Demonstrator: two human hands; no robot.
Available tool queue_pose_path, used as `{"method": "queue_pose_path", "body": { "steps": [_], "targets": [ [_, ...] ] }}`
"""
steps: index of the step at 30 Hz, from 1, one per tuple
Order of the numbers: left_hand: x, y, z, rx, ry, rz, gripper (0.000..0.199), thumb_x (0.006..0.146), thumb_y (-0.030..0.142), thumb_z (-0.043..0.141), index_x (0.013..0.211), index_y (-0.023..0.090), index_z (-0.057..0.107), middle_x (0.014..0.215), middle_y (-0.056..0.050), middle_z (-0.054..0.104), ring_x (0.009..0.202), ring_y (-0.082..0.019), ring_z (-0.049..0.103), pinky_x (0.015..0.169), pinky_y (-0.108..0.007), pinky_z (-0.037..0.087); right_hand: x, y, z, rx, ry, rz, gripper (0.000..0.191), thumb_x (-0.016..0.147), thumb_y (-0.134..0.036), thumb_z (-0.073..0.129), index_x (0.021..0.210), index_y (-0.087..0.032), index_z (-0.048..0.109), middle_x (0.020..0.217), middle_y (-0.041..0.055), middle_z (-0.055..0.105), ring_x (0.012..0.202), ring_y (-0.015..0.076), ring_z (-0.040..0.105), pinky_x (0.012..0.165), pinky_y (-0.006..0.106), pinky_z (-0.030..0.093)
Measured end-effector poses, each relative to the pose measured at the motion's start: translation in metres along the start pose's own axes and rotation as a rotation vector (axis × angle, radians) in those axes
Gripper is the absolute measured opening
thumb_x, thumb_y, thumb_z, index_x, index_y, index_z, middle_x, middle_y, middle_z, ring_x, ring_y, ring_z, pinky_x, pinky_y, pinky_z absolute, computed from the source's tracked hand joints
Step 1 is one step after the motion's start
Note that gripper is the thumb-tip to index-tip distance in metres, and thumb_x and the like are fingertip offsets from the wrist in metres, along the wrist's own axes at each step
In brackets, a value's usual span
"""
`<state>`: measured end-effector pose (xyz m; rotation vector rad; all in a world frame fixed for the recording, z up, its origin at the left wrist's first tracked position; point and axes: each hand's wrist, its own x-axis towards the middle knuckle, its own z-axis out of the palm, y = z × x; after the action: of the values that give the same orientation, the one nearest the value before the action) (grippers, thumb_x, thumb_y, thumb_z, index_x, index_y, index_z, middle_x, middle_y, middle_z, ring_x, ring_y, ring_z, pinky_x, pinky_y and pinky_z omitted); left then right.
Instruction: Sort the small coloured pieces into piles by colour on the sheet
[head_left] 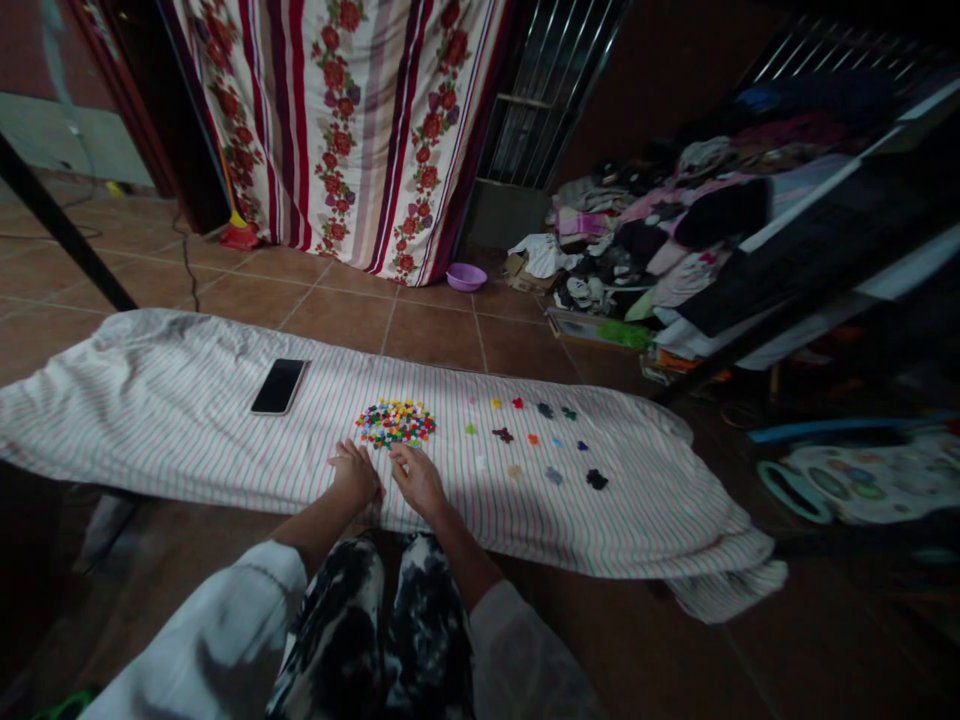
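Note:
A round pile of small multicoloured pieces (396, 422), like beads, lies on a striped cloth (600, 540). My left hand (355, 476) rests at the near left edge of the pile, its fingers a little apart and nothing visible in them. Close beside it, my right hand (418, 482) reaches to the pile's near edge with fingers bent together; what they hold, if anything, is too small to make out. To the right sit little groups sorted by colour, among them dark brown (502, 435), black (596, 479), grey (553, 475), orange (533, 438) and yellow (496, 403) ones.
A phone (280, 386) lies on the cloth left of the pile. Beyond are a tiled floor (431, 328), a flowered curtain (337, 130), a purple basin (466, 277) and a broom (238, 232). Heaped clothes (645, 235) fill the right back; a dark pole (64, 225) slants at left.

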<state>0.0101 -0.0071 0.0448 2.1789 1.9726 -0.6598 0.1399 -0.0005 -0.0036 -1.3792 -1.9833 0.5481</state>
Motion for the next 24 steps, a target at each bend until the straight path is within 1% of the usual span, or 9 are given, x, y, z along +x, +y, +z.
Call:
{"method": "queue_pose_path", "body": {
  "steps": [2, 5, 8, 10, 13, 17, 20, 24],
  "targets": [
    [0.000, 0.000, 0.001, 0.006, -0.001, 0.001, 0.078, 0.083, 0.044, 0.044, 0.142, -0.005, 0.028, 0.146, -0.037, 0.023, 0.135, -0.051, 0.025, 0.093, -0.062, 0.039, -0.003, 0.003, 0.000, 0.058, 0.030, 0.011, 0.024, 0.086, -0.021, 0.046, 0.105, -0.022, 0.062, 0.101, 0.0041, 0.069, 0.090, 0.0150, 0.062, 0.087, 0.029, 0.048],
    [0.002, 0.000, 0.002, 0.013, -0.003, -0.008, 0.081, 0.082, 0.047, 0.047, 0.142, -0.004, 0.028, 0.146, -0.037, 0.023, 0.135, -0.052, 0.025, 0.093, -0.061, 0.039, -0.009, 0.009, -0.003, 0.174, 0.100, 0.093, 0.022, 0.087, -0.026, 0.046, 0.102, -0.023, 0.061, 0.107, 0.0033, 0.068, 0.088, 0.0143, 0.064, 0.080, 0.027, 0.051],
    [0.004, 0.000, 0.003, 0.014, -0.006, -0.015, 0.084, 0.078, 0.049, 0.050, 0.142, -0.003, 0.029, 0.145, -0.037, 0.024, 0.134, -0.052, 0.026, 0.092, -0.062, 0.039, -0.017, 0.015, -0.009, 0.241, 0.152, 0.177, 0.020, 0.087, -0.031, 0.047, 0.098, -0.023, 0.062, 0.098, 0.0026, 0.070, 0.083, 0.0150, 0.066, 0.075, 0.026, 0.052],
    [0.004, 0.000, 0.003, 0.012, -0.003, -0.014, 0.084, 0.079, 0.048, 0.048, 0.142, -0.003, 0.029, 0.145, -0.037, 0.024, 0.134, -0.052, 0.026, 0.090, -0.062, 0.040, -0.021, 0.017, -0.014, 0.243, 0.177, 0.217, 0.020, 0.087, -0.034, 0.047, 0.096, -0.023, 0.062, 0.089, 0.0018, 0.070, 0.081, 0.0158, 0.067, 0.074, 0.027, 0.052],
    [0.001, -0.001, 0.001, 0.011, 0.003, -0.004, 0.082, 0.080, 0.046, 0.045, 0.141, -0.006, 0.028, 0.144, -0.038, 0.025, 0.133, -0.053, 0.027, 0.088, -0.062, 0.042, -0.027, 0.018, -0.020, 0.221, 0.208, 0.250, 0.021, 0.088, -0.037, 0.047, 0.093, -0.024, 0.063, 0.084, 0.0014, 0.070, 0.080, 0.0161, 0.067, 0.073, 0.026, 0.052],
    [-0.003, -0.003, -0.001, 0.038, 0.002, 0.018, 0.078, 0.083, 0.043, 0.040, 0.141, -0.007, 0.027, 0.144, -0.040, 0.026, 0.133, -0.053, 0.028, 0.087, -0.058, 0.043, -0.033, 0.018, -0.027, 0.176, 0.234, 0.285, 0.022, 0.088, -0.036, 0.046, 0.094, -0.024, 0.063, 0.085, 0.0012, 0.070, 0.080, 0.0154, 0.066, 0.073, 0.025, 0.052],
    [-0.004, -0.005, -0.002, 0.052, 0.000, 0.021, 0.074, 0.084, 0.040, 0.038, 0.141, -0.007, 0.028, 0.143, -0.040, 0.027, 0.131, -0.051, 0.032, 0.086, -0.055, 0.044, -0.038, 0.019, -0.036, 0.151, 0.252, 0.304, 0.021, 0.088, -0.035, 0.048, 0.096, -0.024, 0.063, 0.087, 0.0011, 0.070, 0.079, 0.0150, 0.066, 0.074, 0.025, 0.052],
    [-0.006, -0.006, -0.003, 0.055, 0.025, 0.035, 0.077, 0.082, 0.043, 0.040, 0.140, -0.007, 0.030, 0.142, -0.040, 0.030, 0.130, -0.051, 0.034, 0.085, -0.056, 0.044, -0.047, 0.028, -0.052, 0.126, 0.337, 0.340, 0.020, 0.085, -0.031, 0.049, 0.097, -0.023, 0.064, 0.089, 0.0020, 0.070, 0.078, 0.0149, 0.066, 0.074, 0.026, 0.052]
  ]
}}
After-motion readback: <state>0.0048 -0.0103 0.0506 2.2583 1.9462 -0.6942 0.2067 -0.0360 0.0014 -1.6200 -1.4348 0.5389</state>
